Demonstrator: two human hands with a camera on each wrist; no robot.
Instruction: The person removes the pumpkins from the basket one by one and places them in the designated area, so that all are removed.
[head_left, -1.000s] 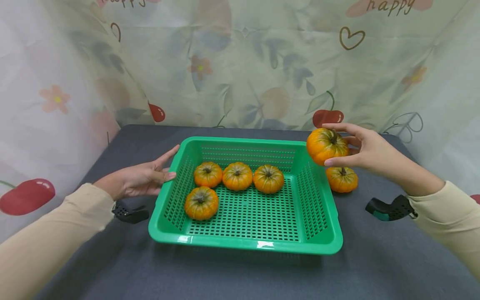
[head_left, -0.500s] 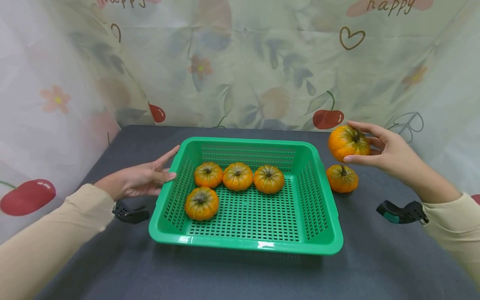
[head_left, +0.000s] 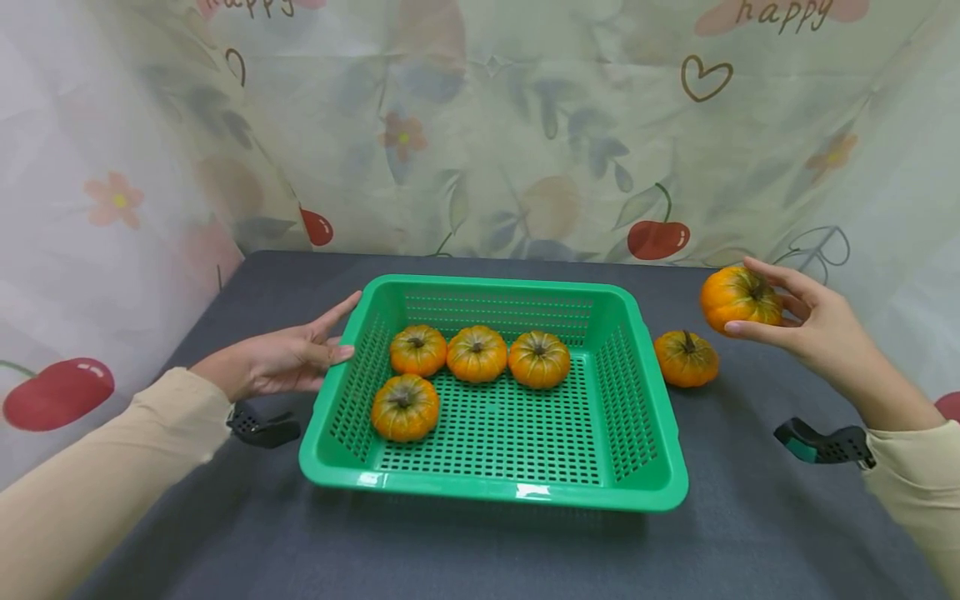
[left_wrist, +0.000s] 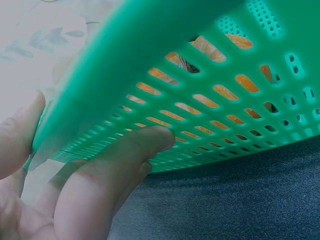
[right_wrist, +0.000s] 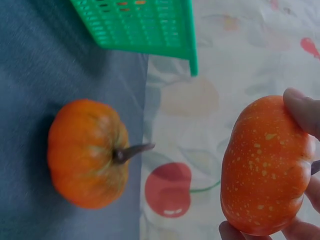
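A green perforated plastic basket (head_left: 487, 498) stands on the dark table, with several small orange pumpkins inside, such as the pumpkin (head_left: 405, 408) near its left wall. My left hand (head_left: 288, 354) holds the basket's left side at the rim. In the left wrist view, fingertips (left_wrist: 162, 137) lie against the slotted outer wall. My right hand (head_left: 813, 312) grips another pumpkin (head_left: 735, 300), raised right of the basket, thumb and fingers around its sides. In the right wrist view this held pumpkin (right_wrist: 265, 170) shows its speckled orange underside; its stem points toward the palm.
One more pumpkin (head_left: 686, 358) sits on the dark tabletop (head_left: 480, 554) just outside the basket's right wall. A printed fabric curtain (head_left: 495, 167) with flowers and cherries hangs behind the table and along both sides.
My right hand has carried its pumpkin rightward, from above the basket's right edge to beyond the pumpkin on the table. My left hand and the basket have stayed in place.
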